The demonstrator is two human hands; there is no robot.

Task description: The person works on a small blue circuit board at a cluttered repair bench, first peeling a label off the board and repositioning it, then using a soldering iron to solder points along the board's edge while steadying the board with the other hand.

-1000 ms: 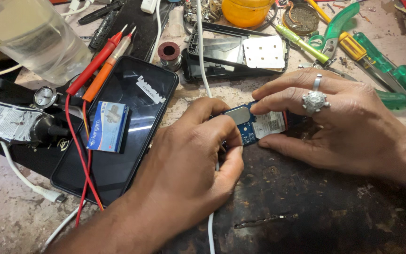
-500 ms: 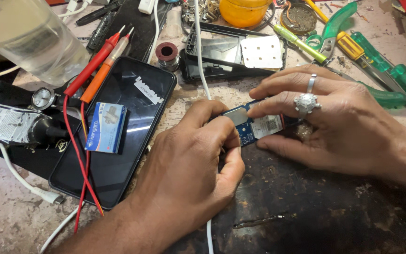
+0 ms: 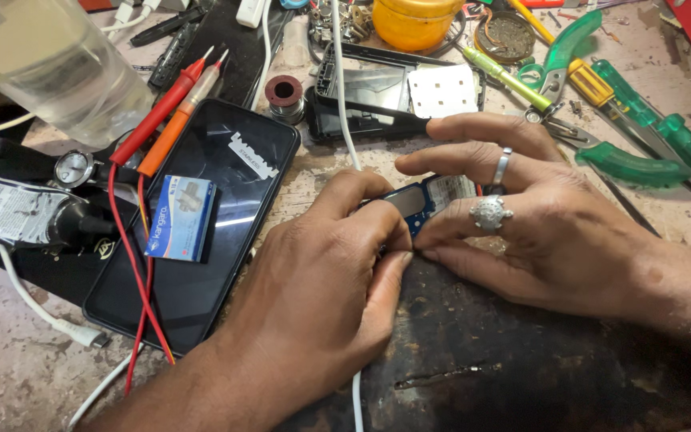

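Right hand (image 3: 553, 232) shifted, maybe hiding more blue circuit board (image 3: 417, 204).

A worn, stained pinkish worktop (image 3: 9, 376) fills the whole view, scuffed and dusty. A dark, scratched mat (image 3: 505, 368) covers its near right part. Even, soft light falls across it. No walls, floor or windows show.
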